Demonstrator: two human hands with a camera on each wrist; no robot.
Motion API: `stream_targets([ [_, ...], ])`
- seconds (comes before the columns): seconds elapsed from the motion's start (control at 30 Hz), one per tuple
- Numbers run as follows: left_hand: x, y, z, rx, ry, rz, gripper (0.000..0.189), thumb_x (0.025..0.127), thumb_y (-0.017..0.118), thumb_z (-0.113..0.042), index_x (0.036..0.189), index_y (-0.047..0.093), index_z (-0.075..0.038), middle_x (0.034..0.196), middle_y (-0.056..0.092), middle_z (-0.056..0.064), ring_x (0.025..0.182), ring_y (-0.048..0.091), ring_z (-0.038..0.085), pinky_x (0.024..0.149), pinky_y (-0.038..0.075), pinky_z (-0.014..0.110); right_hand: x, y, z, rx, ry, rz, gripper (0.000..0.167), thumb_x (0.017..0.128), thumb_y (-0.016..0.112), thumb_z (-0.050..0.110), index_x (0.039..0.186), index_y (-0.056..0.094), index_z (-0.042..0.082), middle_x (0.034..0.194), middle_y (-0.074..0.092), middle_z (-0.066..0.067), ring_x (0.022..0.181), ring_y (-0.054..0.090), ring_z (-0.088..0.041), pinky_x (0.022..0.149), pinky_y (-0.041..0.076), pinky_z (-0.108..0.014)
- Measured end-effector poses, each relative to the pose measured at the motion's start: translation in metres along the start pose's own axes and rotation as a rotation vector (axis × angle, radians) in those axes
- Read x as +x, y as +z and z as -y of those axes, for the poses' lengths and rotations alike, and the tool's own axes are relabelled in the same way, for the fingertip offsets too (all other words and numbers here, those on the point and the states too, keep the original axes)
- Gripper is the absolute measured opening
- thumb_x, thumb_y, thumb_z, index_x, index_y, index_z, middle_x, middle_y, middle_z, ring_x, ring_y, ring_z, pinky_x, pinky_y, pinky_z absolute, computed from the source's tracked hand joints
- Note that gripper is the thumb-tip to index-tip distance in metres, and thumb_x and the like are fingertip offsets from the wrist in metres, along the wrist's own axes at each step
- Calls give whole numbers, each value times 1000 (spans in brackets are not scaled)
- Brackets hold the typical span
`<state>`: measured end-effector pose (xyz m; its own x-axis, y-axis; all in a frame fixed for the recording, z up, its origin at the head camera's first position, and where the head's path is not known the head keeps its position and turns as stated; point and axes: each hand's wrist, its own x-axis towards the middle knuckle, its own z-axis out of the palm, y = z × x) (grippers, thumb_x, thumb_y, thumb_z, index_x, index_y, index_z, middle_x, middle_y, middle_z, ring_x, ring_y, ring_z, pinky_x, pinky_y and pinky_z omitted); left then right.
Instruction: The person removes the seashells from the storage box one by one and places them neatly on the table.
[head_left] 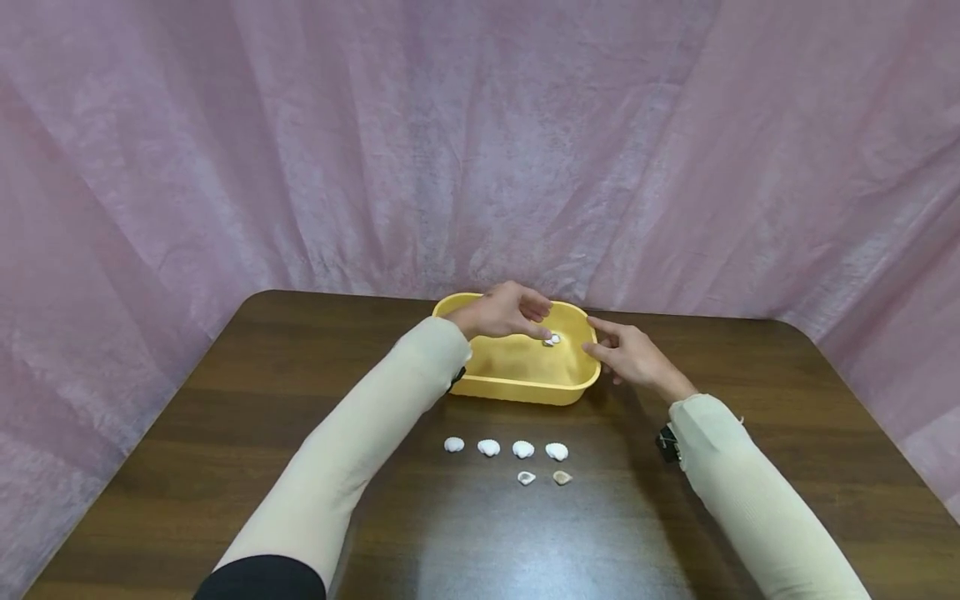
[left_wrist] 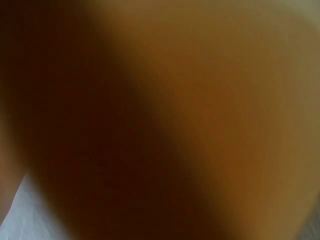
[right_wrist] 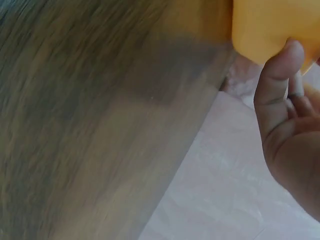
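Note:
A yellow plastic basin (head_left: 517,388) stands toward the back of the table. My left hand (head_left: 510,310) reaches over it from the left, with a gap between thumb and fingers. Just by that thumb's tip, small white shells (head_left: 553,340) show inside the basin; whether the thumb touches them I cannot tell. At the basin's right end, my right hand (head_left: 630,354) holds the rim with thumb and index finger. The right wrist view shows this hand (right_wrist: 290,125) with its thumb against the yellow wall (right_wrist: 270,25). Blur fills the left wrist view, hiding the left fingers there.
In front of the basin, several white ribbed shells (head_left: 522,449) form a row on the brown wooden table (head_left: 300,375). Nearer still lie a small white shell (head_left: 527,478) and a tan one (head_left: 562,477). A pink curtain (head_left: 480,150) hangs behind the table.

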<state>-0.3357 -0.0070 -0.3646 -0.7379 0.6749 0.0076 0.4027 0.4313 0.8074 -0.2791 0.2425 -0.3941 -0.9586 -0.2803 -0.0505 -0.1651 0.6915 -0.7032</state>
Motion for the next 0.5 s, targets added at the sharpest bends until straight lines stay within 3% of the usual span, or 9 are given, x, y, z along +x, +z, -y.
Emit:
stream_targets([
  [0.23,10,-6,-17,-11,14,33,55,90,77,-16,136,57,6,134,61,20,117,63,23,95,48,26,0,3,-4,12,-70,-35,62,97,62,8,150,34,-10,65,59,-4,52,55,-15,48,49,-28],
  [0.37,13,-12,-29,-35,25,24,52,90,76,-13,136,57,5,135,60,20,120,61,27,96,48,27,0,2,-5,-24,-64,-68,62,95,63,7,149,37,-9,63,59,-1,50,53,-12,47,48,-27],
  [0.5,16,-11,-29,-42,14,14,49,91,75,-11,134,60,5,132,62,19,118,62,26,95,48,26,0,2,-6,-27,-54,-70,62,93,62,6,149,38,-8,62,58,-1,48,52,-12,47,46,-27],
])
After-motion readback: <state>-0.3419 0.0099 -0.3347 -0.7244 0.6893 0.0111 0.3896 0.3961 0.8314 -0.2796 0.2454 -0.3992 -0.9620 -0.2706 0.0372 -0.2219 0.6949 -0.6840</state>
